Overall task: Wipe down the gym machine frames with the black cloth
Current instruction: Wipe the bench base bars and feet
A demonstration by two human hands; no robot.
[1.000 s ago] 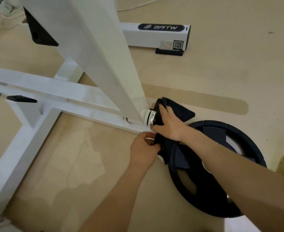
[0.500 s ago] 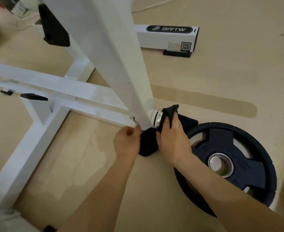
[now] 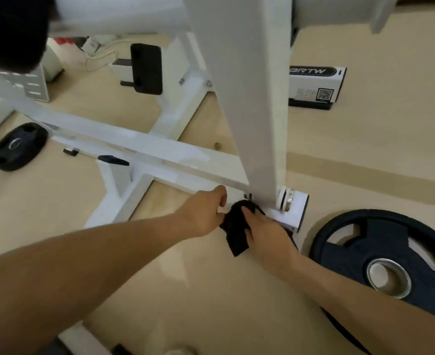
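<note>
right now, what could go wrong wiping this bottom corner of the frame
The black cloth is bunched in the tight joint where the white upright meets the base beam; the right hand could scrape its fingers on the hardware there. The weight plate lies on the floor close beside the right forearm, easy to knock. The cloth's loose tail may drag on the floor.

A pale tan floor (image 3: 365,139) carries everything. The white machine frame (image 3: 160,155) stands on it, its base beam running away to the left of the left hand (image 3: 206,213). A large dark weight plate (image 3: 390,254) lies flat just right of the right hand (image 3: 265,229). A smaller plate (image 3: 19,146) lies far to the left. Beyond the hands, a white beam end (image 3: 316,84) rests on a black foot.
</note>
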